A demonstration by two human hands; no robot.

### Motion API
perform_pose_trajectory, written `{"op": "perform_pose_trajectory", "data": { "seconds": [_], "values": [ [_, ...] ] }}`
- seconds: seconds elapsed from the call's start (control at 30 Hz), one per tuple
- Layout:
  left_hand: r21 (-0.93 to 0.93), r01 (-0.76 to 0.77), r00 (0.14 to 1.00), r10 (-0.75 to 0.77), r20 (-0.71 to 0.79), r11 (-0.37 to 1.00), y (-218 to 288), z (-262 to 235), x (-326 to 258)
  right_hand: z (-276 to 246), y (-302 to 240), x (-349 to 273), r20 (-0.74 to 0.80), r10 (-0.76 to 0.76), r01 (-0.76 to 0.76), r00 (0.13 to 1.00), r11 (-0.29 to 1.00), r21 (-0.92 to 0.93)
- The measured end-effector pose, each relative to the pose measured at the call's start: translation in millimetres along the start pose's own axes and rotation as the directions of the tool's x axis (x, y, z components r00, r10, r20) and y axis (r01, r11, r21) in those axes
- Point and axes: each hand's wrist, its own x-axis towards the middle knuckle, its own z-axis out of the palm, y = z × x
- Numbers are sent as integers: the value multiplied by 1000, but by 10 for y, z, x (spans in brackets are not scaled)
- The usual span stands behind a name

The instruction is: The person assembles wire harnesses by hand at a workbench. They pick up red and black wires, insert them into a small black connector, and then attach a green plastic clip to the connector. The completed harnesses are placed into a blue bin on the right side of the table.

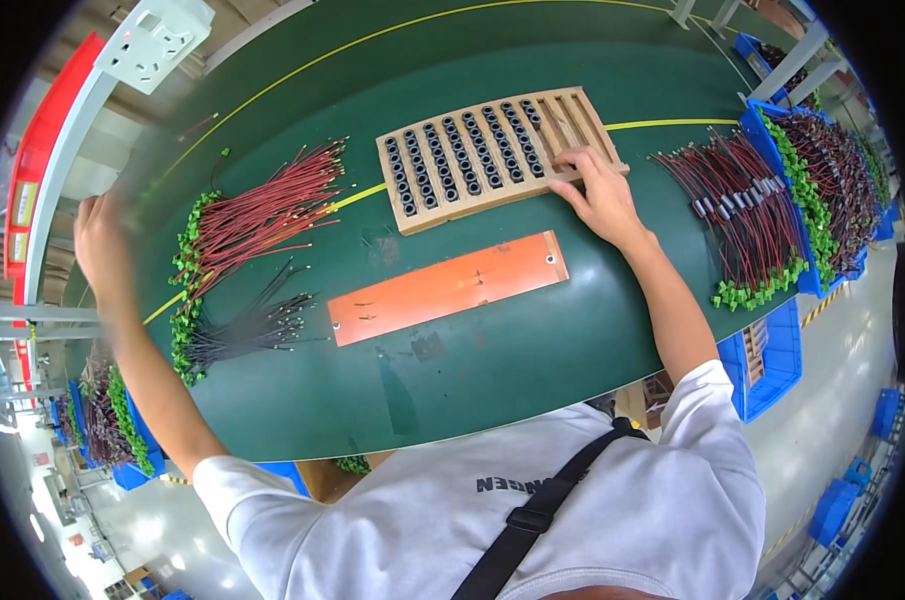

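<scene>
My left hand [101, 245] is raised at the far left, beyond the wire bundles and near the grey post. Motion smears its fingers, and I cannot make out whether it holds anything. My right hand [601, 195] reaches over the right part of a wooden slotted tray [493, 202]; its thumb stands apart from the bent fingers at the tray's near edge, with nothing visible between them. Black rings [470, 152] fill several slots in rows, while the slots at the right end are bare. A blurred thin red wire [199, 128] shows beyond my left hand.
Red wires [263, 205] with green connectors and black wires [263, 325] lie on the left. An orange board [448, 288] lies nearest me. Red wires with rings [738, 200] lie right, beside a blue bin [821, 270] of wires. A white socket box [158, 45] hangs upper left.
</scene>
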Motion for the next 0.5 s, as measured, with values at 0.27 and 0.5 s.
{"op": "perform_pose_trajectory", "data": {
  "seconds": [0.27,0.5],
  "values": [
    [-736,13,983,-142,-113,677,1356,-314,-704,319,264,720,-91,124,-140,988,968,-210],
    [-950,203,975,-140,174,237,2637,-357,-1159,316,-189,535,-150,210,-76,966,789,610]
  ]
}}
